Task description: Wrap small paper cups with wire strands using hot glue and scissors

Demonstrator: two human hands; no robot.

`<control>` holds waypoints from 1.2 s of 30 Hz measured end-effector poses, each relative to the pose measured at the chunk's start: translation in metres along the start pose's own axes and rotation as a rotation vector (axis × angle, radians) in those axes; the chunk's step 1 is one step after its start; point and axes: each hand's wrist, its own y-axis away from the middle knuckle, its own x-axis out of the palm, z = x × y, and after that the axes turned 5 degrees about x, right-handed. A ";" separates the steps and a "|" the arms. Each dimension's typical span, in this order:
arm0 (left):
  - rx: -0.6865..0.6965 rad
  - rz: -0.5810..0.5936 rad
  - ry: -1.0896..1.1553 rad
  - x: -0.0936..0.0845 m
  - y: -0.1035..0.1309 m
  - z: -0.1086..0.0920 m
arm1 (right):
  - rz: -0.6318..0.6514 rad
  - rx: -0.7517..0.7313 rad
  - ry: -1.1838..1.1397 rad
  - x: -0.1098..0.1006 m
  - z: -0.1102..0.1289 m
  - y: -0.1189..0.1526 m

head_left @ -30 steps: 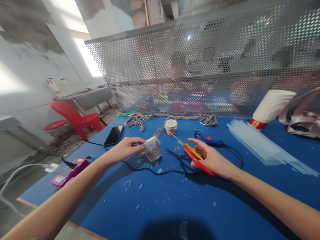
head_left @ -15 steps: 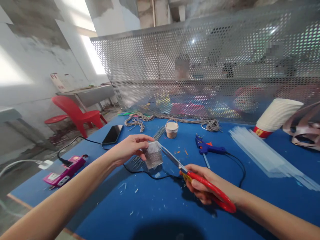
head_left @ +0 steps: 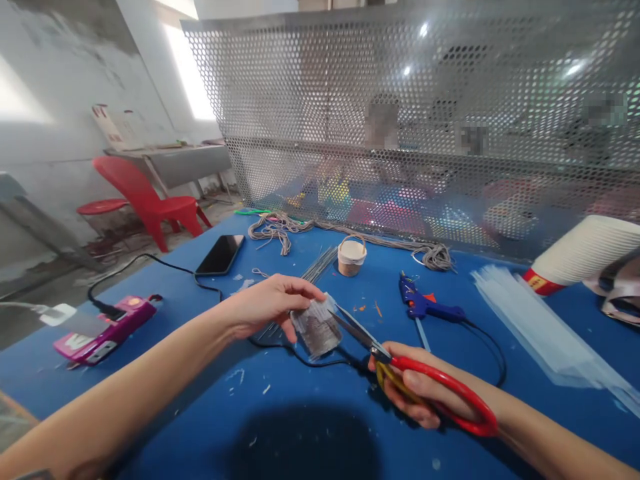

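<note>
My left hand (head_left: 273,303) pinches the upper left edge of a small cup-shaped piece (head_left: 316,330), grey-brown below with a whitish, translucent band along its top. In my right hand (head_left: 417,387) are scissors (head_left: 445,377) with red and yellow handles. Their blades stand slightly apart and point up and left, the tips at the right edge of the cup-shaped piece; whether they touch it I cannot tell. Behind it stands a small basket (head_left: 351,257) with a thin arched handle and a white rim. Thin grey sticks (head_left: 320,265) lie between the two.
A blue glue gun (head_left: 430,305) with its cord lies right of centre. Translucent strips (head_left: 537,327) and stacked paper cups (head_left: 585,253) are farther right. Left are a phone (head_left: 221,255) and a purple power strip (head_left: 107,333). Grey cord (head_left: 275,229) runs before a perforated metal screen (head_left: 280,87).
The view has tilted down and shifted. The scissor blades are spread a little wider at the cup-shaped piece, and that piece is tilted more. Both hands keep their hold.
</note>
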 end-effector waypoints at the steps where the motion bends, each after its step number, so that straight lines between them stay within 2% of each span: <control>1: -0.006 -0.006 0.002 0.000 -0.001 0.001 | 0.003 -0.007 0.028 -0.001 0.001 0.000; 6: 0.050 -0.034 0.026 -0.002 -0.001 0.000 | -0.008 -0.001 0.157 -0.005 0.005 0.002; 15: 0.074 -0.001 0.070 -0.001 0.005 -0.003 | -0.043 0.015 0.210 -0.013 0.006 0.002; 36: 0.094 0.067 -0.134 0.009 0.009 -0.001 | 0.007 0.041 0.260 -0.019 0.009 0.005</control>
